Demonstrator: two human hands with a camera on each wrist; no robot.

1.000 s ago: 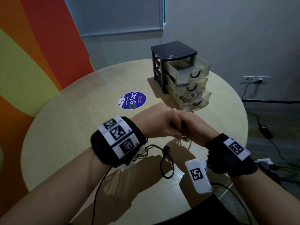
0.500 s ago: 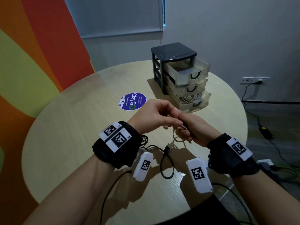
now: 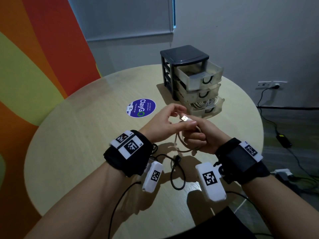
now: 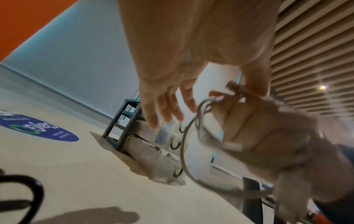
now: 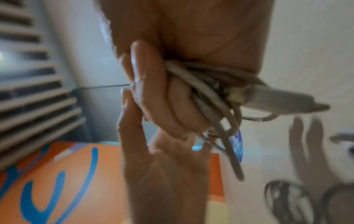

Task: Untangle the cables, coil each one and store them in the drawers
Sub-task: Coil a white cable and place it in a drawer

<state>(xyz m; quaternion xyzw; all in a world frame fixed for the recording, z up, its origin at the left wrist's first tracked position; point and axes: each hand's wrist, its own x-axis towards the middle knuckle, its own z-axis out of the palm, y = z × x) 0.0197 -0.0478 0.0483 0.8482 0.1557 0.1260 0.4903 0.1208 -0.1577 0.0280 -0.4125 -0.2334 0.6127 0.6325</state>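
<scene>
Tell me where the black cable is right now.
In the head view the black cable lies looped on the round table, near its front edge, between the two wrists and below the right hand holding the coiled white cable.

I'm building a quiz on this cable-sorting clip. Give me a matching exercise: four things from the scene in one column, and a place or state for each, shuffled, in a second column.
Things:
1. grey-white USB cable
2. thin black cable
3. dark-framed drawer unit with clear drawers
4. round blue ClayGo sticker

Places or states:
A. stuck flat on the round wooden table
B. coiled in the right hand
C. lying loose on the table near the wrists
D. standing at the far side, its three drawers pulled open

Pairs: 1-B, 2-C, 3-D, 4-A
</scene>
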